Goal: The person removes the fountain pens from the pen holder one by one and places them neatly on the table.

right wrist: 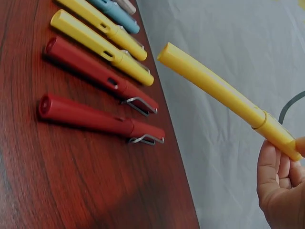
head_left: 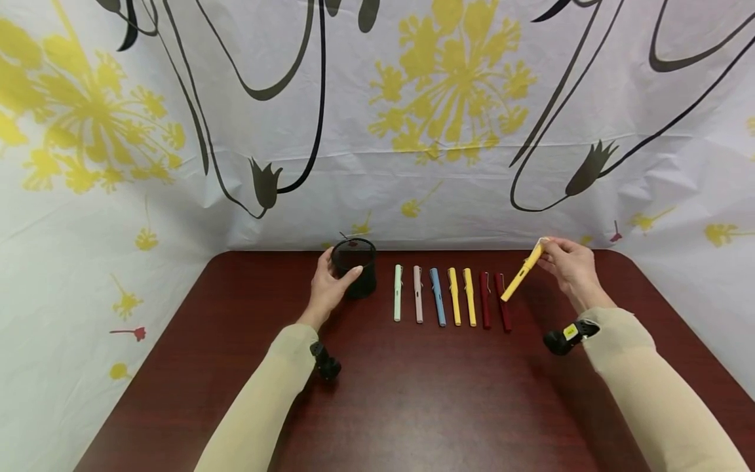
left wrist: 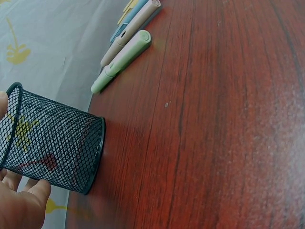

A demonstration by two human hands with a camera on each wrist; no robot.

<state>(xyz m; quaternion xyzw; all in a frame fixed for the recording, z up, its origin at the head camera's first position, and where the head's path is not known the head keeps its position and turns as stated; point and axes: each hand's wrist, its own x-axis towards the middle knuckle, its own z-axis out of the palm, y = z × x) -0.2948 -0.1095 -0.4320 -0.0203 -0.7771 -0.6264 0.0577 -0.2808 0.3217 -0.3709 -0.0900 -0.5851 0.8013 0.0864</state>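
My left hand (head_left: 329, 288) holds a black mesh pen cup (head_left: 361, 275) that stands upright near the table's back edge. Thumb and fingers lie on opposite sides of the cup (left wrist: 52, 138), and no pen shows through its mesh in the left wrist view. In my right hand (head_left: 571, 265) a yellow pen (head_left: 522, 272) is pinched by its clip end, raised and tilted, its other end pointing down and left. Under that low end lies a dark red pen (right wrist: 90, 116), with a second red pen (right wrist: 90, 67) beside it.
Leftward from the red pens, the row on the table (head_left: 413, 400) continues with two yellow pens (head_left: 454, 298), a blue pen (head_left: 438, 298), a pale pink pen (head_left: 418, 295) and a light green pen (head_left: 398, 295). A patterned cloth (head_left: 330, 131) hangs behind the table.
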